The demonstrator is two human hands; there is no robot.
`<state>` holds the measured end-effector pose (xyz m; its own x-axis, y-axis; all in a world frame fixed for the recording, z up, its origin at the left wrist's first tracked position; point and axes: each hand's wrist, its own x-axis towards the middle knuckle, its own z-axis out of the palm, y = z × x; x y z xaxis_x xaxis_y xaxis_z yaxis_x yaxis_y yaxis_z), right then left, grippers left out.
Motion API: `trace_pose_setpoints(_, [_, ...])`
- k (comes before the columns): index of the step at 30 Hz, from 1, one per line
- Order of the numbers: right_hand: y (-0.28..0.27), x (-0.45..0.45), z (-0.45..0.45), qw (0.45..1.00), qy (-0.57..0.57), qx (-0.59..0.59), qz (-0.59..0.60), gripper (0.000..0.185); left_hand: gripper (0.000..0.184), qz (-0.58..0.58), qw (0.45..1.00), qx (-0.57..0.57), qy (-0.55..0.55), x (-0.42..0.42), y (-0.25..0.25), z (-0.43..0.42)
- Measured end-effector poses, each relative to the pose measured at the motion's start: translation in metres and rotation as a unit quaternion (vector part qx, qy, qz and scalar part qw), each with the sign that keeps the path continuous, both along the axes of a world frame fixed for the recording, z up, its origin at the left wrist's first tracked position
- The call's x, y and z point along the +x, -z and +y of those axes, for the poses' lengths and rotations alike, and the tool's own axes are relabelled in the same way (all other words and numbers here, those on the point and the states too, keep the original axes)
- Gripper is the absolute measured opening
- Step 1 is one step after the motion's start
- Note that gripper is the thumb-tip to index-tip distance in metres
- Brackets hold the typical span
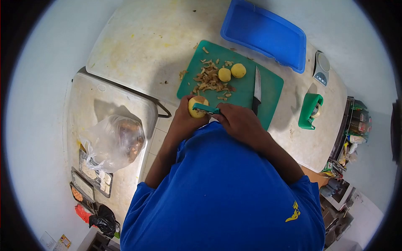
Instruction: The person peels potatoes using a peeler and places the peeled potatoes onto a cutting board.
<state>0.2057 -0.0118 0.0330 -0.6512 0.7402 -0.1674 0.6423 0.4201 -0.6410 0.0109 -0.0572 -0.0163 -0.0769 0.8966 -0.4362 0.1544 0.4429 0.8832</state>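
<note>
My left hand (187, 118) is wrapped around a partly peeled potato (195, 101), yellow with a patch of brown skin on top. In my right hand (238, 121) is a green peeler (205, 108), its head lying against the potato. Both hands are at the near edge of a green cutting board (270, 90). On the board, a heap of brown peelings (208, 79) lies beside two peeled potatoes, one peeled potato (224, 75) left of the other peeled potato (238, 70). A knife (257, 85) with a black handle rests to their right, blade pointing away.
Beyond the board stands a blue tray (268, 31). To the right are a kitchen scale (322, 69) and a green tape dispenser (310, 111). On the side table at left sits a clear plastic bag (113, 140) with brownish contents, near dark trays (83, 184).
</note>
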Motion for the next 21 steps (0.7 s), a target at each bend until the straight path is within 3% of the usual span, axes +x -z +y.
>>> trace_pose_setpoints(5, [-0.009, -0.004, -0.003, 0.998, -0.028, 0.015, -0.049, 0.029, 0.064, 0.017, 1.000, 0.004, 0.009, 0.002, -0.001, -0.003])
trace_pose_setpoints(11, [0.005, 0.006, 0.009, 0.992, 0.040, 0.050, -0.111, 0.031, 0.067, 0.037, 0.998, 0.039, 0.028, 0.008, -0.005, -0.004])
trace_pose_setpoints(14, [0.038, 0.033, 0.038, 0.983, 0.094, 0.047, -0.151, 0.034, 0.070, -0.016, 0.996, 0.088, 0.027, 0.015, -0.019, -0.011])
trace_pose_setpoints(17, [0.028, 0.040, 0.047, 0.982, 0.091, 0.025, -0.164, 0.036, 0.073, -0.016, 0.987, 0.160, -0.011, 0.014, -0.002, -0.010])
trace_pose_setpoints(21, [0.010, 0.031, 0.032, 0.995, 0.101, 0.011, 0.012, 0.040, 0.075, -0.007, 0.990, 0.144, 0.003, 0.009, -0.003, -0.007])
